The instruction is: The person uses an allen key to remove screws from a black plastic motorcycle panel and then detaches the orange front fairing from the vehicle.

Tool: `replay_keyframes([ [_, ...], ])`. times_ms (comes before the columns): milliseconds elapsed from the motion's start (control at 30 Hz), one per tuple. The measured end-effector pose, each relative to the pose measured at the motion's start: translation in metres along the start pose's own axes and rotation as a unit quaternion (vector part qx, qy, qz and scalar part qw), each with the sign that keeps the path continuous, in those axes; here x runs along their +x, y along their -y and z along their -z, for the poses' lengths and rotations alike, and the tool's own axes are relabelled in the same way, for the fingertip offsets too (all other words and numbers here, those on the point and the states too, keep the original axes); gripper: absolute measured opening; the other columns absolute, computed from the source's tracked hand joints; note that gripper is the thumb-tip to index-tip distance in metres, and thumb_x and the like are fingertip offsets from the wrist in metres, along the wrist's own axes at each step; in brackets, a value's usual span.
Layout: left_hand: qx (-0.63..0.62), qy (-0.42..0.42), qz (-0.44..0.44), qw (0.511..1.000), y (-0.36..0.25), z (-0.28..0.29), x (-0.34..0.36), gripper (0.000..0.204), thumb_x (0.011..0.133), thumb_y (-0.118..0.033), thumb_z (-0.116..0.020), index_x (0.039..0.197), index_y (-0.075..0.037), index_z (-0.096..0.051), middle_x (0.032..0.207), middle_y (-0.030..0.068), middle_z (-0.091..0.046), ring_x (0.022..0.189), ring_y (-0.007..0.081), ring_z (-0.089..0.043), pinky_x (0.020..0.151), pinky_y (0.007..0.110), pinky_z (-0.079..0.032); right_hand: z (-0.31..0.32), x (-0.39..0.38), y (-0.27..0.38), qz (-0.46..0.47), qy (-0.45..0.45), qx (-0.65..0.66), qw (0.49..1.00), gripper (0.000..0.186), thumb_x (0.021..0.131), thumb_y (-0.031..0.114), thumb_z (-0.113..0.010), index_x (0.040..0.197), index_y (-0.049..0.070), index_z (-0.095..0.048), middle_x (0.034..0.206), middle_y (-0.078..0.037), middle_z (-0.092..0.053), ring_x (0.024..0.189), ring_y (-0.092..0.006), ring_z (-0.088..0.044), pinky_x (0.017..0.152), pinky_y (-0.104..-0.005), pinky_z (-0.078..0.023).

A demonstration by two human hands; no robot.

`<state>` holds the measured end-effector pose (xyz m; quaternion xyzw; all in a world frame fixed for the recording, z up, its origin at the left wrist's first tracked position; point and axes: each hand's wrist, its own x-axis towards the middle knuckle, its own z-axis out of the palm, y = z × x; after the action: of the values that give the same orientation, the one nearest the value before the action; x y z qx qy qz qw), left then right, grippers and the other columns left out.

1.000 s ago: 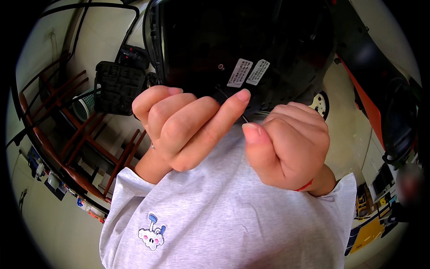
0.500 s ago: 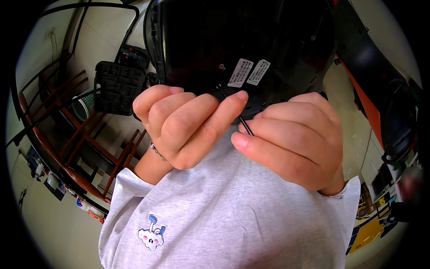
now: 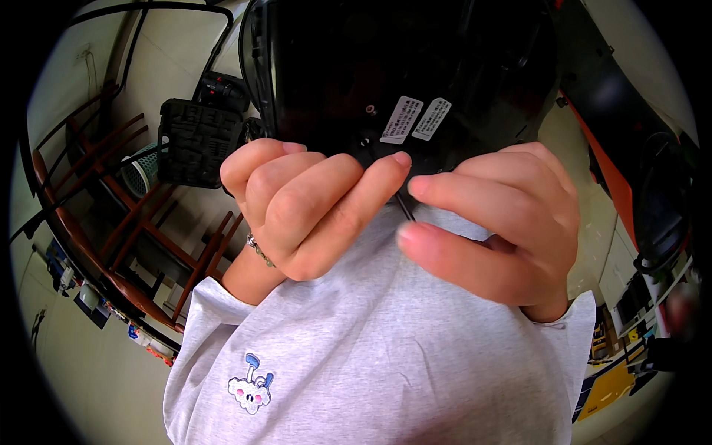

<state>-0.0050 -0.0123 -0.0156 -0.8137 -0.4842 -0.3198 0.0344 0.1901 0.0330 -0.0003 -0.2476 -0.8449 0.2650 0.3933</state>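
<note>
A large glossy black casing (image 3: 319, 74) fills the upper middle, with two white labels (image 3: 401, 119) and a small round screw (image 3: 371, 110) on its face. My left hand (image 3: 297, 208) is curled in front of its lower edge, fingers closed around a thin black rod, probably a hex key (image 3: 405, 206). The rod's upper end points at a small round fitting (image 3: 365, 142) on the casing; whether they touch I cannot tell. My right hand (image 3: 497, 222) sits beside the rod's lower end, thumb and forefinger apart, slightly blurred, holding nothing visible.
An open black tool case (image 3: 196, 144) and a black power drill (image 3: 222, 93) lie left of the casing. Farther left are a brown wooden chair (image 3: 141, 245) and a pale green basket (image 3: 141, 174). A black panel with a red edge (image 3: 608, 185) stands at right.
My right thumb and fingers have spread apart and let go of the rod's lower end, moving slightly right. My left hand has stayed in place, still gripping the rod.
</note>
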Motion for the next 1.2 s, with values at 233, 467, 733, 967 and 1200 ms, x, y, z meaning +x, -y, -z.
replay_keyframes([
  [233,0.001,-0.029,-0.007,1.0,0.003,-0.005,-0.001,0.028,0.063,-0.025,-0.065,0.088,-0.017,-0.073,0.078,-0.0051,-0.047,0.07,0.0105,-0.042,0.069,0.026,-0.037,-0.001,-0.008,-0.002,0.018,0.0,-0.016,1.0,0.026,0.068,0.018,-0.077,0.089,0.01,-0.063,0.084,-0.001,-0.064,0.067,-0.0147,-0.058,0.048,-0.0237,-0.04],
  [467,-0.006,-0.02,-0.012,1.0,0.0,-0.005,-0.002,0.017,0.074,-0.024,-0.065,0.087,-0.014,-0.071,0.076,-0.0007,-0.047,0.072,0.0133,-0.045,0.07,0.03,-0.039,-0.007,-0.002,-0.001,0.02,-0.015,0.002,1.0,0.03,0.066,0.015,-0.075,0.093,0.012,-0.064,0.084,0.0,-0.063,0.068,-0.0143,-0.058,0.049,-0.0228,-0.04],
  [733,0.0,-0.008,-0.009,1.0,0.0,-0.003,-0.001,0.019,0.075,-0.027,-0.065,0.087,-0.014,-0.071,0.076,-0.0012,-0.047,0.071,0.0128,-0.045,0.069,0.03,-0.038,-0.005,-0.001,-0.001,0.012,0.0,0.004,1.0,0.027,0.066,0.014,-0.074,0.091,0.013,-0.065,0.082,0.001,-0.063,0.068,-0.0132,-0.058,0.049,-0.0226,-0.04],
  [967,-0.005,-0.025,-0.006,1.0,-0.001,-0.008,-0.002,0.023,0.072,-0.027,-0.064,0.09,-0.016,-0.072,0.077,-0.0036,-0.047,0.071,0.0116,-0.044,0.069,0.028,-0.036,-0.008,-0.003,0.0,-0.002,-0.025,0.006,1.0,0.027,0.067,0.025,-0.078,0.086,0.011,-0.064,0.074,0.002,-0.062,0.062,-0.0131,-0.057,0.047,-0.0227,-0.039],
  [1200,0.002,-0.015,0.011,1.0,-0.002,-0.004,-0.004,0.032,0.064,-0.026,-0.062,0.093,-0.019,-0.074,0.079,-0.0064,-0.047,0.07,0.0101,-0.042,0.071,0.027,-0.036,-0.019,-0.003,0.011,-0.063,-0.071,0.02,0.995,0.038,0.061,0.028,-0.084,0.085,0.009,-0.063,0.062,0.003,-0.059,0.052,-0.0126,-0.055,0.046,-0.0221,-0.036],
])
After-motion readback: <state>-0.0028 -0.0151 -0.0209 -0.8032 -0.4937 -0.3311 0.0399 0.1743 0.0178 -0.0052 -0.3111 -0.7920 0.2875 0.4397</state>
